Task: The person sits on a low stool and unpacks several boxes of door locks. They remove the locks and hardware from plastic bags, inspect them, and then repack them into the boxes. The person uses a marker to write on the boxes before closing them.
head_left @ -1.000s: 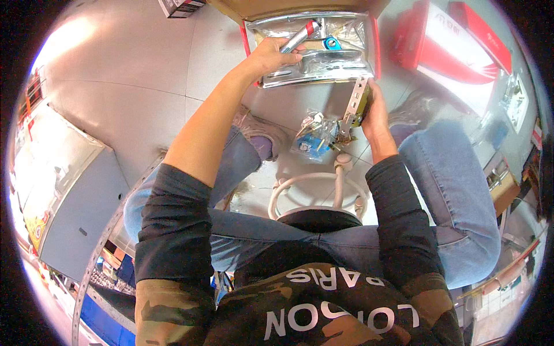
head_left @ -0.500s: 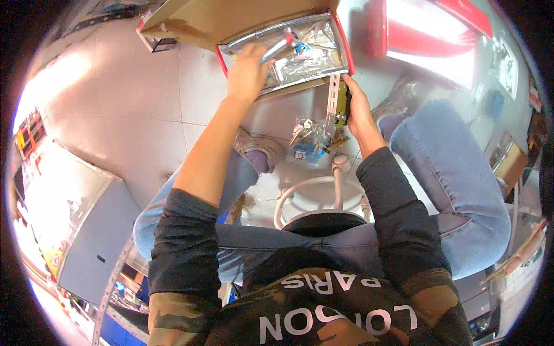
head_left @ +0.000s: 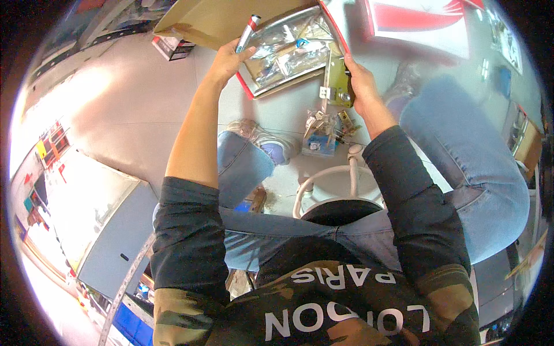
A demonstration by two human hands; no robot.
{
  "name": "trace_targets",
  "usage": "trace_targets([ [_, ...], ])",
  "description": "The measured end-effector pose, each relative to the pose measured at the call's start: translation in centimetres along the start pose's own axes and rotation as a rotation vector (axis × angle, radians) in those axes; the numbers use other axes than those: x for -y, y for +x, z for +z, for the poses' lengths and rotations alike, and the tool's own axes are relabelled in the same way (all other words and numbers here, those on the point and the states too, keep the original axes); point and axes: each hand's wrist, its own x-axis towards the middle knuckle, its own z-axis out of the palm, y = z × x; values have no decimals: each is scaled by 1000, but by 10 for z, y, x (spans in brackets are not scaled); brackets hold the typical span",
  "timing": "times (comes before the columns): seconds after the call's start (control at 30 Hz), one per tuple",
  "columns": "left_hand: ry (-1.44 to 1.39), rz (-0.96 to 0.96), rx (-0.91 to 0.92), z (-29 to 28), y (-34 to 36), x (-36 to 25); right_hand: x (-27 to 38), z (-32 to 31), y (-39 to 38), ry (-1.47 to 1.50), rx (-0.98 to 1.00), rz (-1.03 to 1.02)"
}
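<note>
As the left grip pinches a tube, a metal lock juts leftward from the clasping right grip.

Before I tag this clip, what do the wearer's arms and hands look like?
Left hand and right hand: bare, no gloves or watch visible. Left sleeve and right sleeve: charcoal-black, wrinkled, ending on the forearms, with brown-green camouflage towards the shoulders.
</note>
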Motion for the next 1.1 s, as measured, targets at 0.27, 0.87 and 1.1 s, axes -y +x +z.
trace_targets([
  [0.27,-12,84,-14,-48,-75,-1,10,66,-4,54,173,27],
  [0.87,-823,-245,-253,-43,-77,30,0,103,38,-840,312,-215],
  [1.1,-1036,-163,-236,-47,-71,25,6,92,33,-1009,-30,-573],
])
